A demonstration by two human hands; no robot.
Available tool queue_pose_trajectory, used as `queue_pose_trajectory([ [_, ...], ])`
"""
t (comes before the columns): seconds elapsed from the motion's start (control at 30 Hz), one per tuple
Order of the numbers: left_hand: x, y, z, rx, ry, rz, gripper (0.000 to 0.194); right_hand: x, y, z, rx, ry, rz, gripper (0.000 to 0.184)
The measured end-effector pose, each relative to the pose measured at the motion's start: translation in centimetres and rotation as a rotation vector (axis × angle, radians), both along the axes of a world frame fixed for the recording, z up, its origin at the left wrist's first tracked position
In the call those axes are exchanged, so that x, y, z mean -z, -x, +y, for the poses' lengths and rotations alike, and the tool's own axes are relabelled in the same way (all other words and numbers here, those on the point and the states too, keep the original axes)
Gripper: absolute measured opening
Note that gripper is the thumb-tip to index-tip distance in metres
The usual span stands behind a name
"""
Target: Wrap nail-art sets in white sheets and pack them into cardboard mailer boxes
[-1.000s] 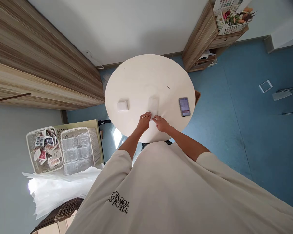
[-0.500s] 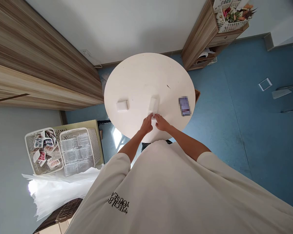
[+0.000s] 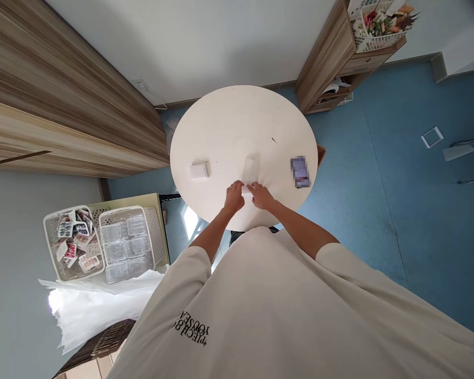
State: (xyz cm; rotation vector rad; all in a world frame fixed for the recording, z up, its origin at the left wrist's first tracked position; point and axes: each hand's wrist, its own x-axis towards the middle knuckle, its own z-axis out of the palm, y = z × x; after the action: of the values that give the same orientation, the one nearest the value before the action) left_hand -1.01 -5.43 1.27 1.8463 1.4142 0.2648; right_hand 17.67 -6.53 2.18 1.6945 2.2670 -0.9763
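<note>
A translucent white packet (image 3: 251, 169), its exact kind too indistinct to tell, lies flat on the round cream table (image 3: 240, 116) in front of me. At its near left corner, my left hand (image 3: 234, 196) is closed, fingertips on the edge. My right hand (image 3: 262, 197) has curled fingers on the near right part of the same packet. Both sets of fingertips almost meet, and they hide the packet's near end. To the left sits a small white box (image 3: 198, 171), touched by neither hand.
A blurred-out purple phone-like object (image 3: 300, 172) lies at the table's right. White baskets, one with small colourful packs (image 3: 73, 242), one with clear plastic boxes (image 3: 126, 247), stand lower left beside white sheets (image 3: 102, 300). A wooden cabinet (image 3: 324, 58) stands at the back right.
My left hand has shifted slightly left and up along the packet's near edge. My right hand stays almost in place, and the whole view has moved a little.
</note>
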Motion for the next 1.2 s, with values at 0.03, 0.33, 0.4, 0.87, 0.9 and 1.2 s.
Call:
queue_pose_trajectory([
  [0.03,0.1,0.3,0.0,0.056,-0.023,0.049,0.074,-0.1,0.1,-0.1,-0.002,-0.015,-0.007,0.074],
  [0.33,1.4,1.4,2.1,0.297,-0.084,0.001,0.055,0.1,0.9,-0.4,-0.006,-0.060,0.039,0.074],
  [0.4,1.8,1.6,2.8,0.319,-0.078,-0.041,0.051,0.4,0.5,-0.3,-0.019,-0.067,0.041,0.072],
  [0.87,2.0,2.2,6.1,0.546,-0.049,0.005,0.053,1.3,0.7,0.4,0.044,-0.073,-0.004,0.059],
  [0.9,1.9,2.2,6.1,0.549,-0.061,0.007,0.054,1.5,0.8,0.6,0.047,-0.073,0.002,0.059],
  [1.2,2.1,1.5,5.4,0.443,-0.064,0.067,0.067,1.9,0.1,1.6,0.042,-0.075,0.056,0.062],
])
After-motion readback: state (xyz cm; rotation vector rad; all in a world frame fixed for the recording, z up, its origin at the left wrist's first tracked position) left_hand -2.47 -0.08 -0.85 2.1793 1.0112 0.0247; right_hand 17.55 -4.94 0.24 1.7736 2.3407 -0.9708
